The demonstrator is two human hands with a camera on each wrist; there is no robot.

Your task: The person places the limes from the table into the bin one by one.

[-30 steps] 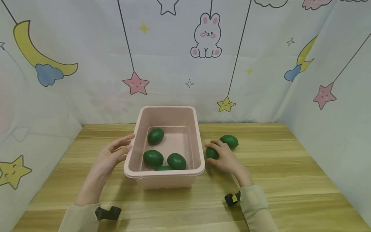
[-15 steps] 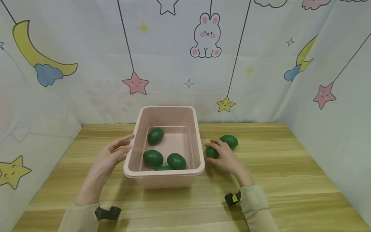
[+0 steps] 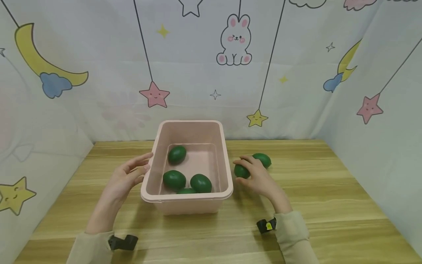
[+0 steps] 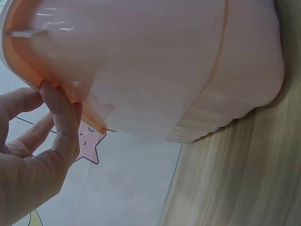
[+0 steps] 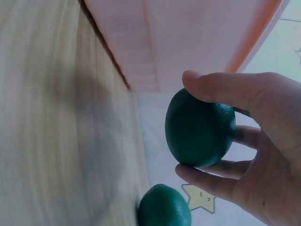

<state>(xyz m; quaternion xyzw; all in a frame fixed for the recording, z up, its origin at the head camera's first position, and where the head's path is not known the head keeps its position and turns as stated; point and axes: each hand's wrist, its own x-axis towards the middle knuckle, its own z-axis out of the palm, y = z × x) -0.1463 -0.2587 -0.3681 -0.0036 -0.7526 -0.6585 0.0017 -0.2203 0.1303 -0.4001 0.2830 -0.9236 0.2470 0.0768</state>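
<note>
In the head view a pale pink plastic bin (image 3: 184,205) stands mid-table with several dark green egg-shaped fruits inside, one fruit (image 3: 177,154) lying toward the back. My left hand (image 3: 126,178) is at the bin's left side, its fingertips touching just under the rim; the left wrist view shows these fingers (image 4: 61,110) loosely bent there. Right of the bin, my right hand (image 3: 258,178) holds a dark green egg-shaped fruit (image 5: 200,129) between thumb and fingers, raised off the wood in the right wrist view. Just behind that hand lies another green fruit (image 3: 263,160).
The wood-grain table (image 3: 329,205) runs back to a white cloth backdrop (image 3: 194,73) printed with stars, moons and a rabbit. Cloth also closes off the left and right sides. Each wrist carries a small black camera.
My right hand has risen slightly with the green fruit in its fingers, covering a bit more of the fruit behind. The left hand and the bin have stayed put.
</note>
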